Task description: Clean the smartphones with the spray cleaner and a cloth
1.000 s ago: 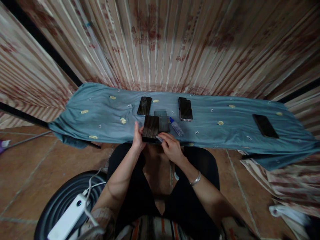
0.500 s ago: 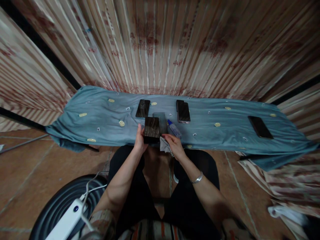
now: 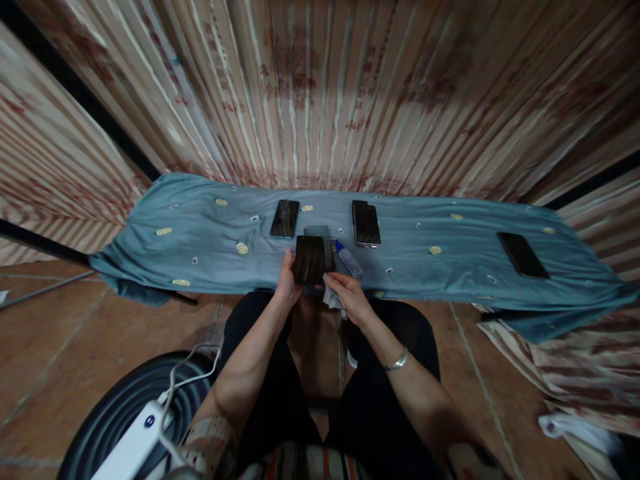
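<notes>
My left hand (image 3: pixel 289 281) grips a dark smartphone (image 3: pixel 310 260) by its left side, over the front edge of the cloth-covered table. Its black screen faces up toward me. Close to the phone's lower right corner, my right hand (image 3: pixel 350 295) pinches a crumpled light grey cloth (image 3: pixel 332 297) that hangs below the fingers. A clear bottle with a blue cap (image 3: pixel 349 259) lies just beyond my right hand. Behind the held phone a blurred flat item (image 3: pixel 319 231) is partly hidden; its kind I cannot make out.
One phone (image 3: pixel 285 219) lies behind to the left, two overlapping phones (image 3: pixel 367 225) right of centre, another phone (image 3: pixel 523 255) far right. They rest on a blue-green tablecloth (image 3: pixel 435 270). A white power strip (image 3: pixel 127 443) sits on a black round stool (image 3: pixel 95 407) at lower left.
The held phone has shifted slightly to the right and tilted, so its screen shows less reflection. My left hand moved with it. My right hand and the cloth moved slightly.
</notes>
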Demonstrator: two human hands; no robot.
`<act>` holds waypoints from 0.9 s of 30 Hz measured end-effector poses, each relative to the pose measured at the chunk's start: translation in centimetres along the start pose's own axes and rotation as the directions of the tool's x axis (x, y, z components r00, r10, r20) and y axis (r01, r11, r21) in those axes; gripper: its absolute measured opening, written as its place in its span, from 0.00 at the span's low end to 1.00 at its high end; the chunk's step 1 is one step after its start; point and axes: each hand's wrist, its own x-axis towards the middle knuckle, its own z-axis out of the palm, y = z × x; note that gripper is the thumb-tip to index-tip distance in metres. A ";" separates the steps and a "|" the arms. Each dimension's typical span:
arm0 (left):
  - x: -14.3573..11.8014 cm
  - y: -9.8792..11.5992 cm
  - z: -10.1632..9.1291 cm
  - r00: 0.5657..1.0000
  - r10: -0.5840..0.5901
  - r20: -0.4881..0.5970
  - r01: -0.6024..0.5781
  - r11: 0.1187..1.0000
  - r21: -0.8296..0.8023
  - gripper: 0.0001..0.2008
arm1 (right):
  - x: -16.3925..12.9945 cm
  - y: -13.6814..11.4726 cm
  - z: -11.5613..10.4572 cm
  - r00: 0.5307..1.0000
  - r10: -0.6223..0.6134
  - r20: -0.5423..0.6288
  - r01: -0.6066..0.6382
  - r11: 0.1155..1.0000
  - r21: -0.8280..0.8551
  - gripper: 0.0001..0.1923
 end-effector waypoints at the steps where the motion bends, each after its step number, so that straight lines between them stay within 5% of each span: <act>1: -0.1 0.0 0.1 1.000 0.005 -0.005 -0.005 1.000 0.010 0.29 | 0.0 0.0 0.0 1.000 0.001 -0.004 -0.001 1.000 0.010 0.28; 12: 1.2 -0.7 0.1 0.999 0.018 0.028 -0.019 1.000 0.021 0.27 | 0.9 0.5 -0.3 0.988 0.008 -0.153 0.003 0.997 0.071 0.26; 27: 0.5 -0.1 0.9 1.000 -0.001 0.008 0.001 0.996 0.092 0.30 | 1.9 0.0 -1.1 0.981 -0.034 -0.192 0.040 0.999 0.029 0.19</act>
